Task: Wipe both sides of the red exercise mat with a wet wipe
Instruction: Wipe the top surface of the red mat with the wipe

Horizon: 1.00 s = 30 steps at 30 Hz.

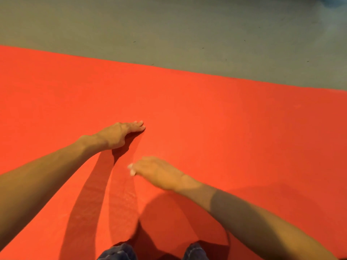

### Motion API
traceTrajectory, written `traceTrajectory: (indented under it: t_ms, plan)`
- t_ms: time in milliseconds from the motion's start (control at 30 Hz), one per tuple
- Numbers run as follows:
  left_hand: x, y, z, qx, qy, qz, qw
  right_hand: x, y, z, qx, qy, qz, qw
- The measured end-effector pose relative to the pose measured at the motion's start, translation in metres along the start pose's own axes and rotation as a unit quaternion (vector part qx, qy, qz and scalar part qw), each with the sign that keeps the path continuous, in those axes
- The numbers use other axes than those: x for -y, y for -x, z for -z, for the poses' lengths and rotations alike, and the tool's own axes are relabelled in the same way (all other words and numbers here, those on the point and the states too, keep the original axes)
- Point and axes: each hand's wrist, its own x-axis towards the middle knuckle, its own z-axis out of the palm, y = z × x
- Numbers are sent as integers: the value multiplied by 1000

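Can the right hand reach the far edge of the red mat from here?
Probably yes: the right hand, pressing the white wet wipe, has only bare red exercise mat ahead, though leaning forward seems needed.

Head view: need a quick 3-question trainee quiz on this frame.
1. True or false: the left hand lies flat on the mat.
2. Which hand is on the wipe? A: left hand. B: right hand.
3. Fill in: past the mat's far edge is bare grey ____.
Key: 1 true; 2 B; 3 floor.
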Motion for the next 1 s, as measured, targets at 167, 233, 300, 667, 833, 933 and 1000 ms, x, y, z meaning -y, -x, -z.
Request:
traceTrajectory:
  t_ms: [167, 233, 300, 667, 833, 933, 1000]
  plan:
    - [-14, -8, -13, -113, -50, 2, 992, -41, 15, 33, -216, 141, -289, 922]
    - [-18, -12, -12, -121, -91, 2, 988, -6, 22, 13, -174, 161, -220, 946]
    - [-28, -16, -13, -127, -104, 14, 986, 25, 44, -3, -86, 160, -113, 977]
    - [-82, -27, -33, -59, -128, -8, 990, -76, 133, 67, -297, 192, -478, 804]
    - [-97, -33, -42, -81, -116, 7, 990, 9, 93, -7, -178, 229, -231, 929]
    - [-102, -34, -41, -86, -123, 22, 988, -6, 114, 6, -163, 226, -164, 946]
    - [-106, -37, -38, -80, -127, 22, 988, -46, 139, 29, -191, 229, -213, 930]
